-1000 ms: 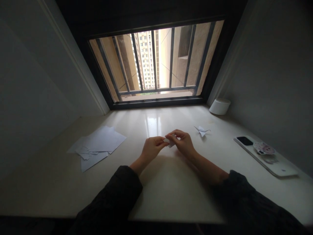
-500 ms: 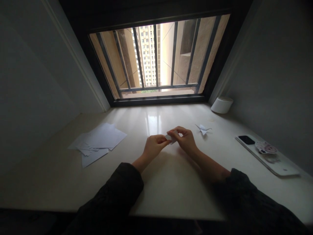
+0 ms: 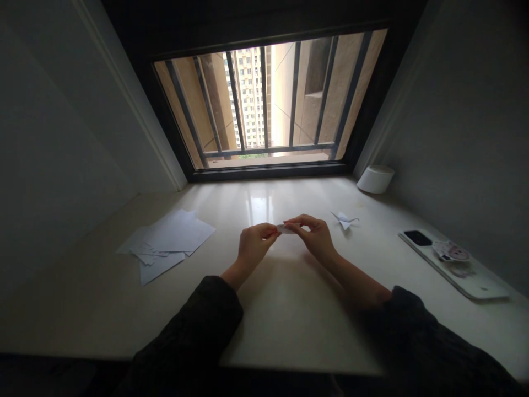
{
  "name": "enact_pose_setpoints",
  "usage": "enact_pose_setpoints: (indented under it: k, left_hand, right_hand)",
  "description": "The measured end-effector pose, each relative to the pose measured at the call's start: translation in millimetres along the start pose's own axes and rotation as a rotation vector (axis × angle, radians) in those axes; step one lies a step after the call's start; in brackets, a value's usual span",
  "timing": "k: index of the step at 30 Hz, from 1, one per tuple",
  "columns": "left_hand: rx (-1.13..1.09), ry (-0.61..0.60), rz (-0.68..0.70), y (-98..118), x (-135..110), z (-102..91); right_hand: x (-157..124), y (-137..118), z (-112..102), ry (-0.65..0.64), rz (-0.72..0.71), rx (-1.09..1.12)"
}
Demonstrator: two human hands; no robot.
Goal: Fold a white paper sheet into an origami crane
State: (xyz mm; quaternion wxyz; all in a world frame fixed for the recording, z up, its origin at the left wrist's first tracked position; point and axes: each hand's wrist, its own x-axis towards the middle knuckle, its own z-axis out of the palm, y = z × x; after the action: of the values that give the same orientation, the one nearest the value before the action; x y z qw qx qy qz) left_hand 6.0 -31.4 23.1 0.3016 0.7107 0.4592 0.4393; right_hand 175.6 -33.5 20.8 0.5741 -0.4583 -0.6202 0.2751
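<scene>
Between my two hands, above the pale sill, is a small piece of folded white paper (image 3: 286,229). My left hand (image 3: 255,242) pinches its left end between thumb and fingers. At the other end my right hand (image 3: 313,236) grips it with thumb and forefinger. The paper looks thin and almost edge-on from here, and the fingers cover part of it, so its exact folds cannot be made out. To the right of my right hand a white folded paper crane (image 3: 345,221) rests on the sill.
Loose white paper sheets and scraps (image 3: 177,231) lie on the left. A phone (image 3: 475,281) with a cartoon figure on its back is at the right. A white round container (image 3: 375,180) stands by the right wall. Behind is a barred window (image 3: 268,102).
My left hand has shifted slightly left and up. The paper has turned from showing a broader face to a thin, flatter strip. The right hand stays nearly in place.
</scene>
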Motion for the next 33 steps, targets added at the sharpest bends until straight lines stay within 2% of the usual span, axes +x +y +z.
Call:
enact_pose_setpoints:
  k: [3, 7, 11, 14, 17, 20, 23, 25, 27, 30, 33]
  left_hand:
    - [0.098, 0.090, 0.031, -2, 2, -4.4]
    - [0.121, 0.080, 0.007, -3, 4, -6.3]
    - [0.108, 0.052, 0.028, -5, 6, -8.4]
    - [0.120, 0.077, -0.032, -8, 7, -9.1]
    - [-0.085, 0.065, -0.130, -7, 7, -5.4]
    - [-0.358, -0.014, -0.277, 1, 5, 0.2]
    - [-0.570, -0.112, -0.465, 12, 3, 2.6]
    - [-0.689, -0.089, -0.539, 16, 3, 2.3]
    - [-0.720, -0.036, -0.506, 17, 4, 1.5]
    - [-0.647, 0.011, -0.359, 14, 5, 0.2]
    - [-0.534, 0.034, -0.243, 9, 5, -1.3]
  right_hand:
    - [-1, -2, -2, 0.015, -0.114, -0.083]
    - [-4, -7, -2, 0.019, -0.262, -0.164]
    - [-7, -10, -2, 0.055, -0.296, -0.186]
    - [-7, -11, -2, 0.118, -0.286, -0.183]
    - [-8, -10, -2, 0.199, -0.323, -0.219]
    - [-9, -7, -3, 0.219, -0.430, -0.306]
    - [-9, -5, -5, 0.166, -0.573, -0.399]
    - [-9, -3, -6, 0.089, -0.642, -0.450]
    - [-9, -2, -5, 0.010, -0.660, -0.483]
    - [-9, -3, -3, -0.074, -0.633, -0.474]
    - [-9, -7, -2, -0.083, -0.578, -0.394]
